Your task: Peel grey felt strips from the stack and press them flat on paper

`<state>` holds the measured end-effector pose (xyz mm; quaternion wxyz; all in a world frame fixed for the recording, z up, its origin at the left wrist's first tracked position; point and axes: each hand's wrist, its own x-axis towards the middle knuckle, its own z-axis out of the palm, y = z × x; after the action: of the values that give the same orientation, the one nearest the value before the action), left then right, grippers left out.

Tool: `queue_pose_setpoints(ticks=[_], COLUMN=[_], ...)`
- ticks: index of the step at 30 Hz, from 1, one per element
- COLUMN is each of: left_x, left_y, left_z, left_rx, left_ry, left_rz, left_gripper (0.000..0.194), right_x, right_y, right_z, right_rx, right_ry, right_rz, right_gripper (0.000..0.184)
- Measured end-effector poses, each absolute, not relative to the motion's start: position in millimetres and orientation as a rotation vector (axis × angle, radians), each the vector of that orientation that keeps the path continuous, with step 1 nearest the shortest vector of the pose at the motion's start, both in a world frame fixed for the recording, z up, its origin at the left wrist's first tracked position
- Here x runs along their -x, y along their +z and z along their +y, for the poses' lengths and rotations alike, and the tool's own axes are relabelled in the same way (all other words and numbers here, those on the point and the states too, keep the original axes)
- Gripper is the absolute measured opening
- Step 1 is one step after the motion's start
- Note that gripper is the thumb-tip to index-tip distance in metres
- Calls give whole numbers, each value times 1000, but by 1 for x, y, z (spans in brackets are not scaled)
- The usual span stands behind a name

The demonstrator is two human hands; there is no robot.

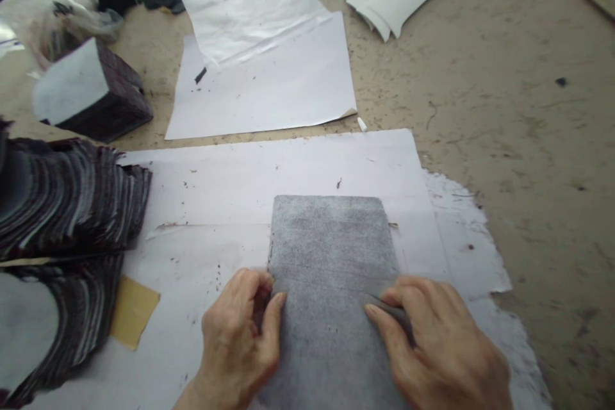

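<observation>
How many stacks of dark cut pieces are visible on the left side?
3: one small stack at upper left, a fanned stack at mid left, another fanned stack below it. More may lie outside the frame.

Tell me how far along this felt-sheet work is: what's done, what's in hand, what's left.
Done, by the look of it: a tall fanned stack of dark pieces beside the white paper. In hand: one grey sheet lying flat on that paper, the left hand pinching its left edge, the right hand pressing its right edge. Left: cannot tell; a block of dark pieces sits farther back.
</observation>
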<state>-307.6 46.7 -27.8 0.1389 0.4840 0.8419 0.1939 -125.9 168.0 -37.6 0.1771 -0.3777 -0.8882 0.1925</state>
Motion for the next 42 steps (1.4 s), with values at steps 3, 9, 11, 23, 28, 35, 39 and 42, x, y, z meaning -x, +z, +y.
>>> queue_pose_setpoints(ticks=[3, 9, 11, 23, 28, 35, 39, 42], left_x=[310, 323, 325, 330, 329, 330, 332, 331], left_y=[-29, -27, -26, -30, -29, -32, -33, -31], left_z=[47, 57, 60, 54, 54, 52, 51, 51], left_rx=[-1449, -1317, -1250, -1435, -1468, -1361, -1280, -1155], left_ry=[621, 558, 550, 628, 615, 606, 610, 619], left_rz=[2395, 2183, 2181, 2145, 2146, 2141, 2129, 2108], left_gripper=[23, 41, 40, 12, 8, 18, 20, 20], right_x=[122, 114, 115, 128, 121, 120, 118, 112], right_y=[-40, -51, -51, -34, -36, -27, -26, -32], right_z=[173, 183, 183, 176, 169, 160, 154, 153], right_rx=[959, 982, 1026, 1140, 1241, 1568, 1567, 1550], right_ry=[467, 510, 492, 683, 627, 586, 731, 776], right_rz=[-2567, -2662, -2663, -2541, -2519, -2430, -2367, -2373], right_gripper=[19, 30, 31, 10, 15, 28, 29, 26])
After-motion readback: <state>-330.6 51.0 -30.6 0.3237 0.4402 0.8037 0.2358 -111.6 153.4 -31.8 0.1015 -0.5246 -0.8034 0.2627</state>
